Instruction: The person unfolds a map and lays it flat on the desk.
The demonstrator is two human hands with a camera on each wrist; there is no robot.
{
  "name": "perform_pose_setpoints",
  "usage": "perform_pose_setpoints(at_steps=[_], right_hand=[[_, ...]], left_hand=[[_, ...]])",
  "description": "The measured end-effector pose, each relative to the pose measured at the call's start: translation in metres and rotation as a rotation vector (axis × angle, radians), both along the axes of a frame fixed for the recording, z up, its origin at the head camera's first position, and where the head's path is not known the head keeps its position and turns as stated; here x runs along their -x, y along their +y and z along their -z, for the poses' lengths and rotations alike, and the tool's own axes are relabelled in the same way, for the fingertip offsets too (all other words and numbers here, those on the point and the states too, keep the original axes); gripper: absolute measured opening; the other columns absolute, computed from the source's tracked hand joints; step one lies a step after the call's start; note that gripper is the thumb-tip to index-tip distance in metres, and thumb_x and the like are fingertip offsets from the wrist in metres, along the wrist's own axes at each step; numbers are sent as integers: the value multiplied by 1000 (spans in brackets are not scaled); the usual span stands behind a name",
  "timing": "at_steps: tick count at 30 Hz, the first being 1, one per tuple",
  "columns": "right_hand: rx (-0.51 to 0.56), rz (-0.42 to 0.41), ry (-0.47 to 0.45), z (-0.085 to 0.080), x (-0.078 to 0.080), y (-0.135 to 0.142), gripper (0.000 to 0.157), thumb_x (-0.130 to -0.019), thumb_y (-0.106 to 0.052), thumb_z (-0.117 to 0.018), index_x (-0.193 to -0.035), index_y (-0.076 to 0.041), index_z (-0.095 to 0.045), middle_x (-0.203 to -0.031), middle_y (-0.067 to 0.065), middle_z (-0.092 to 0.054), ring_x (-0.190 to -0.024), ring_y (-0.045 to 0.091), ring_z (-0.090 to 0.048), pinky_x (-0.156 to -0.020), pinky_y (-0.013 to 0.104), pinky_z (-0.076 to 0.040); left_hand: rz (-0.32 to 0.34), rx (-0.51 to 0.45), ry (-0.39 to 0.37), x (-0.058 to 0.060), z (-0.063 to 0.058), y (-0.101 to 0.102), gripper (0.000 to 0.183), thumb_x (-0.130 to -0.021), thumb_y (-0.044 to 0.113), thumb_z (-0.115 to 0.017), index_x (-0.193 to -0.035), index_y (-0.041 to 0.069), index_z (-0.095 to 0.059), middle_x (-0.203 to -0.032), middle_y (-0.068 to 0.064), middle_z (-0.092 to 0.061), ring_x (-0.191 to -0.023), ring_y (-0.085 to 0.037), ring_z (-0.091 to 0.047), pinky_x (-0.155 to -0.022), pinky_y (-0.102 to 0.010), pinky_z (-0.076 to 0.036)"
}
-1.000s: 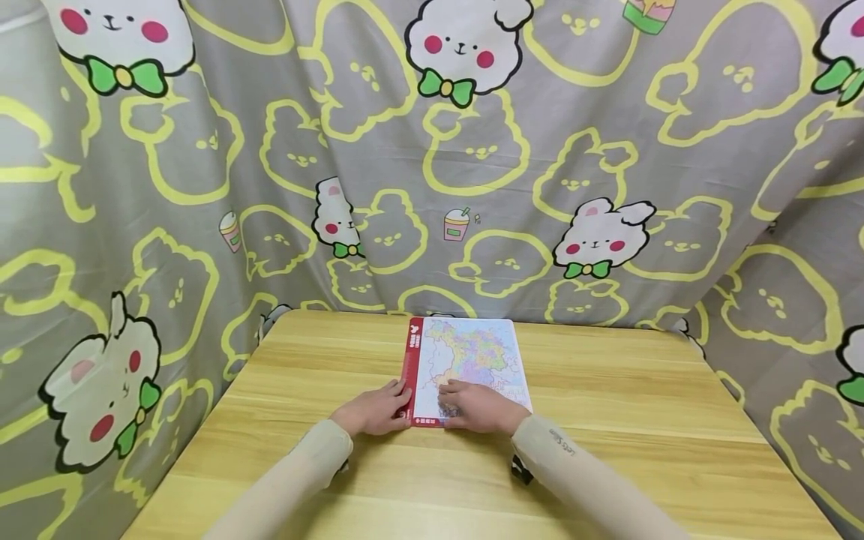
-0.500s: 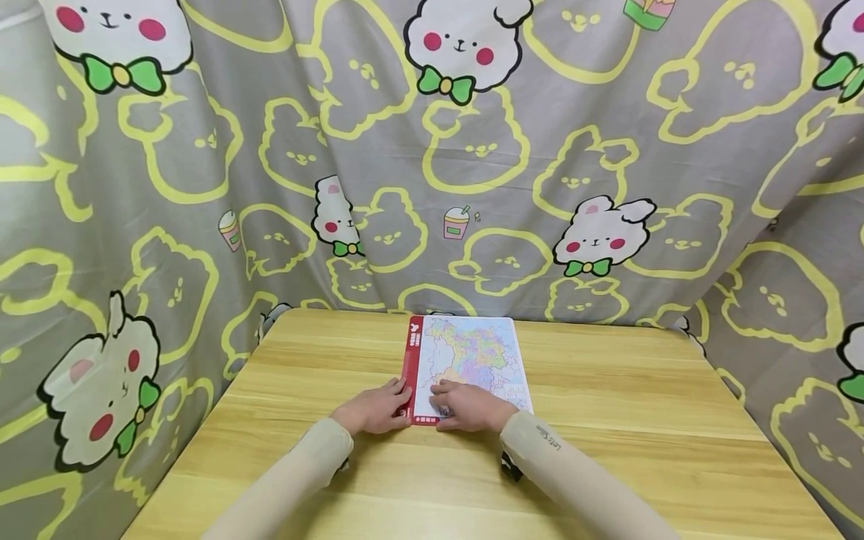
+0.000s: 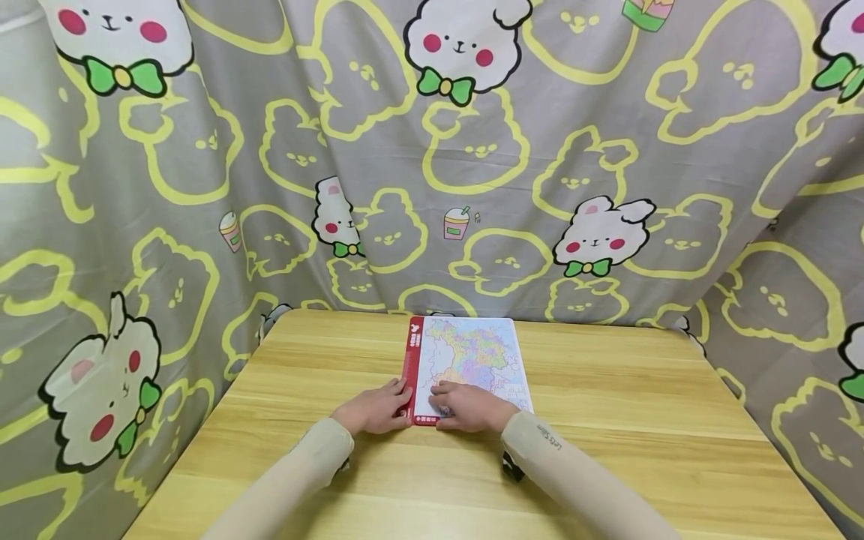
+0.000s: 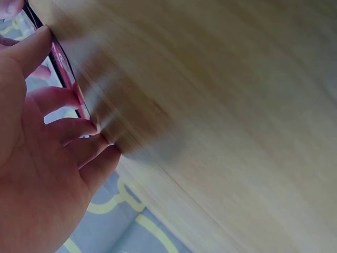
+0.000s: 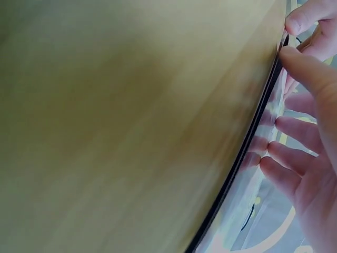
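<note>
A flat map board (image 3: 466, 352) lies on the wooden table, with a coloured map on white and a red band along its left and near edges. My left hand (image 3: 371, 409) rests at its lower left edge, fingers extended over the red band. Over its near part is my right hand (image 3: 475, 407), thumb at the near edge and fingertips on the printed surface. In the right wrist view the right hand's (image 5: 316, 142) fingers are slightly bent, touching the glossy map board (image 5: 234, 197), which has a dark edge. The left wrist view shows the left hand's (image 4: 47, 153) fingers spread at the red edge.
The wooden table (image 3: 628, 420) extends on both sides of the map board and in front of it. A grey curtain (image 3: 472, 150) with yellow outlines and white cartoon animals hangs behind the table and along both sides.
My right hand has slid a little to the left across the near part of the map board, then stayed there. My left hand and the map board look almost unmoved.
</note>
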State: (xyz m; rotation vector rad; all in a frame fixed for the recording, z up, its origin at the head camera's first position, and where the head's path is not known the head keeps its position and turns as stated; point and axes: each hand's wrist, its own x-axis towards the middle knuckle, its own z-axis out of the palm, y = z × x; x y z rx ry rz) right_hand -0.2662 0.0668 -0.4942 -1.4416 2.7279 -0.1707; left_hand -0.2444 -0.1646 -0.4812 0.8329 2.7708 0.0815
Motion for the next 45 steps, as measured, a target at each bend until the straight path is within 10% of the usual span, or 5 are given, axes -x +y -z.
perform_pose_setpoints(at_steps=[45], right_hand=[[148,-114,333,-41,-15,26,30,-95,-13,-57,-124,-14,-63,-119,1,-65,-105,13,-62,-85,28,-50]], left_hand=[[-42,4,-14,0,-1,4,68,-93,46,-53,-144,4,-39,-150,-17,-30,-138,-31,-27,-107,-42,-31]])
